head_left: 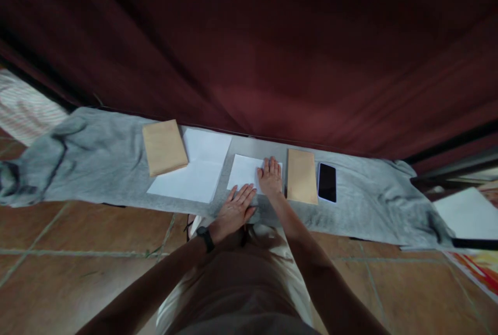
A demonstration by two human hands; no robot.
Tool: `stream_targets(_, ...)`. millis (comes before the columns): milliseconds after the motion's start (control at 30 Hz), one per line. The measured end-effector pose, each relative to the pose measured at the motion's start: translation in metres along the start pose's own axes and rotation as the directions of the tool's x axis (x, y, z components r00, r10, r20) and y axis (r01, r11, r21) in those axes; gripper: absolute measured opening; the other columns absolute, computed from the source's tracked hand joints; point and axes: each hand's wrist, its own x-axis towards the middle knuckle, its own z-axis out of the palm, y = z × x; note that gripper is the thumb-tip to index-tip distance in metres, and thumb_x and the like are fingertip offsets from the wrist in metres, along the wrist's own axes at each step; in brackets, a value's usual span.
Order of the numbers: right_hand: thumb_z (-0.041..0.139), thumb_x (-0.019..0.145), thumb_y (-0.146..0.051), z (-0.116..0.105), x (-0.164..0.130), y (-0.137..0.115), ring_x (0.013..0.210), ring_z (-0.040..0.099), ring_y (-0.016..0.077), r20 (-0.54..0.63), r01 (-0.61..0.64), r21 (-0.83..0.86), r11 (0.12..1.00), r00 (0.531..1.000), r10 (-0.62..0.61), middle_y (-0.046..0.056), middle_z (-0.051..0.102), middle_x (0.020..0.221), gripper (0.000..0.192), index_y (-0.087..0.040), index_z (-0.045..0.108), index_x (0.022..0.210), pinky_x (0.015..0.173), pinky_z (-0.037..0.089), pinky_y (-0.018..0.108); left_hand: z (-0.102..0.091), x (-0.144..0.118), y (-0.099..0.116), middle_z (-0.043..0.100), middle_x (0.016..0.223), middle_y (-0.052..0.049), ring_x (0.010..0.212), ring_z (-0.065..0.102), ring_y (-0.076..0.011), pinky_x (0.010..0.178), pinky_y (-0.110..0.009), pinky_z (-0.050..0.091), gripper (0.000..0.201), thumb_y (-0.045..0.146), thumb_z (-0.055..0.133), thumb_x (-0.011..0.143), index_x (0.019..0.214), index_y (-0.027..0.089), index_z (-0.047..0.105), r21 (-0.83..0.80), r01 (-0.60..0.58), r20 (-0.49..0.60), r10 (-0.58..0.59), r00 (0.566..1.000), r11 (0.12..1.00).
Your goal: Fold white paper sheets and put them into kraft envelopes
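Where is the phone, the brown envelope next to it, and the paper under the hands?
phone (327, 182), head view, middle of its dark screen.
brown envelope (302, 176), head view, centre of its face.
folded white paper (243, 171), head view, bare upper left part.

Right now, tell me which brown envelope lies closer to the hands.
The brown envelope beside the black phone, just right of the right hand; the other envelope lies farther left.

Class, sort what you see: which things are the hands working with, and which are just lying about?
In hand:
- folded white sheet, pressed flat by left hand and right hand

Lying about:
- brown envelope beside the right hand
- black phone
- larger white sheet
- second brown envelope on it
- grey cloth beneath everything
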Motion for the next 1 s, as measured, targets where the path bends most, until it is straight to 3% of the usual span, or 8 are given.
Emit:
stream_targets(67, 0.038, 0.108, -0.035, -0.002, -0.012, -0.002, 0.151, 0.038, 0.0339, -0.004, -0.015, 0.001, 1.0, 1.0, 0.015, 0.029, 0.038, 0.161, 0.059, 0.001, 0.041, 0.154, 0.122, 0.031, 0.054, 0.002, 0.001, -0.002, 0.046, 0.161, -0.012, 0.154, 0.035, -0.0236, 0.13, -0.051, 0.019, 0.058, 0.042, 0.036, 0.107, 0.159, 0.016, 0.039, -0.009, 0.002, 0.0, -0.002, 1.0, 1.0)
stream_targets(233, 0.042, 0.107, -0.036, -0.01, -0.075, -0.003, 0.154, 0.032, 0.0341, -0.057, 0.116, 0.042, 0.992, 0.992, -0.114, 0.027, 0.033, 0.164, 0.06, -0.001, 0.039, 0.156, 0.122, 0.033, 0.056, 0.007, 0.003, -0.004, 0.044, 0.162, -0.015, 0.154, 0.035, -0.0258, 0.128, -0.05, 0.025, 0.061, 0.043, 0.036, 0.106, 0.157, 0.011, 0.04, -0.004, 0.044, -0.027, -0.044, 0.999, 0.999)
stream_targets(433, 0.04, 0.108, -0.042, -0.02, -0.133, -0.001, 0.154, 0.032, 0.0361, -0.135, 0.068, 0.041, 0.997, 0.989, -0.062, 0.03, 0.031, 0.164, 0.069, 0.003, 0.028, 0.159, 0.12, 0.036, 0.057, 0.009, 0.011, -0.002, 0.04, 0.163, -0.021, 0.155, 0.033, -0.029, 0.127, -0.05, 0.029, 0.063, 0.041, 0.032, 0.106, 0.155, 0.003, 0.04, -0.009, 0.149, -0.085, -0.149, 0.985, 0.989)
stream_targets(767, 0.042, 0.107, -0.045, -0.027, -0.154, 0.003, 0.152, 0.035, 0.0389, -0.193, 0.04, 0.021, 0.999, 0.981, -0.035, 0.031, 0.035, 0.161, 0.074, 0.005, 0.027, 0.16, 0.12, 0.037, 0.057, 0.006, 0.015, -0.027, 0.046, 0.157, -0.026, 0.149, 0.041, -0.0376, 0.119, -0.054, 0.039, 0.069, 0.049, 0.037, 0.103, 0.153, 0.002, 0.042, 0.04, 0.326, -0.158, -0.316, 0.936, 0.945)
stream_targets(1000, 0.044, 0.106, -0.04, -0.029, -0.152, 0.001, 0.15, 0.039, 0.0405, -0.196, 0.021, 0.053, 0.998, 0.981, -0.01, 0.032, 0.038, 0.159, 0.069, 0.005, 0.033, 0.157, 0.117, 0.039, 0.059, -0.011, 0.021, -0.031, 0.051, 0.154, -0.025, 0.142, 0.05, -0.0367, 0.114, -0.048, 0.044, 0.057, 0.043, 0.048, 0.101, 0.143, 0.004, 0.055, 0.074, 0.351, -0.031, -0.349, 0.936, 0.934)
